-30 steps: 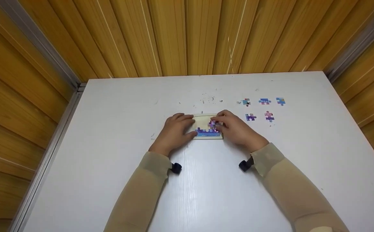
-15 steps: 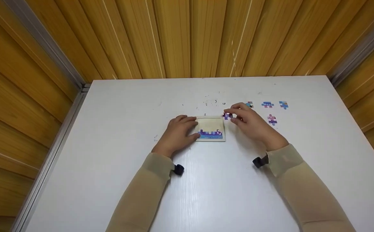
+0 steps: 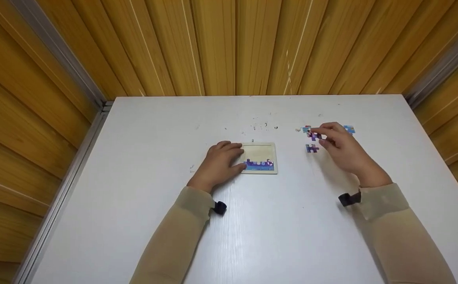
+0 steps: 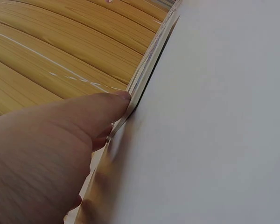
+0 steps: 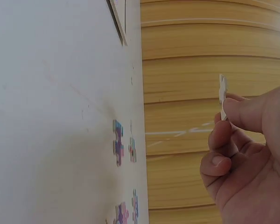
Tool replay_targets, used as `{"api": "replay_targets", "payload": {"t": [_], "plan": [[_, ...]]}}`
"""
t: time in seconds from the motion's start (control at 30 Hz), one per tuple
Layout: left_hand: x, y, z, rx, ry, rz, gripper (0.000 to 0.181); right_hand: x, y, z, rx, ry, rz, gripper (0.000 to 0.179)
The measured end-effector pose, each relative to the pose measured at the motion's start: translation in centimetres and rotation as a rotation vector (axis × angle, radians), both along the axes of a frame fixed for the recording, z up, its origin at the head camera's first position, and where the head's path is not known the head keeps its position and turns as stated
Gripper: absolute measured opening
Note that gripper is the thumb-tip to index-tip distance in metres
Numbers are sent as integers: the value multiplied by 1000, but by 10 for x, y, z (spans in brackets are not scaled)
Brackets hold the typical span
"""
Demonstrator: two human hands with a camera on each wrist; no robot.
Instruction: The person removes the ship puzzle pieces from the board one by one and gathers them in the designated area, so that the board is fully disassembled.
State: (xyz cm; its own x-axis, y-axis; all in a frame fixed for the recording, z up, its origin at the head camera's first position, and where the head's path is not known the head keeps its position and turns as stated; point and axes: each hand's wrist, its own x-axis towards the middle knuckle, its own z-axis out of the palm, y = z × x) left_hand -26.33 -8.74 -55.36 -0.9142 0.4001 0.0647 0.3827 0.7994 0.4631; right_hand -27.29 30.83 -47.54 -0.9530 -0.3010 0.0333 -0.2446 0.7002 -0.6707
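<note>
My left hand rests along the left edge of a small pale puzzle tray, its thumb on the lower part and its fingertips on the upper part of that side. A joined blue-and-purple strip of puzzle fills the bottom of the tray. Well to the right of the tray, my right hand pinches a purple puzzle piece between thumb and fingers. In the right wrist view this held piece is raised and seen edge-on. Another purple puzzle piece lies on the table just below it.
A teal puzzle piece lies near the held one, and a blue puzzle piece shows beyond the right hand. That hand covers other pieces in the head view. Small dark marks dot the white table, backed by a wood-patterned wall.
The right hand has lifted the purple piece away from the tray and carried it right, over the loose pieces. My left hand stays on the tray's left side.
</note>
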Motion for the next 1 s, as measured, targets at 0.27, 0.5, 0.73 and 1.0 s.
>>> {"api": "replay_targets", "payload": {"t": [0.27, 0.5, 0.73, 1.0], "plan": [[1, -1, -1, 11, 0, -7, 59, 3, 29, -3, 25, -45, -128, 47], [1, -2, 0, -2, 3, 1, 60, -4, 50, -15, 29, -32, -161, 46], [1, -1, 2, -5, 4, 0, 60, -11, 70, -26, 43, -127, -218, 49], [-1, -2, 2, -11, 2, 2, 60, -13, 88, -34, 75, -180, -232, 51]]}}
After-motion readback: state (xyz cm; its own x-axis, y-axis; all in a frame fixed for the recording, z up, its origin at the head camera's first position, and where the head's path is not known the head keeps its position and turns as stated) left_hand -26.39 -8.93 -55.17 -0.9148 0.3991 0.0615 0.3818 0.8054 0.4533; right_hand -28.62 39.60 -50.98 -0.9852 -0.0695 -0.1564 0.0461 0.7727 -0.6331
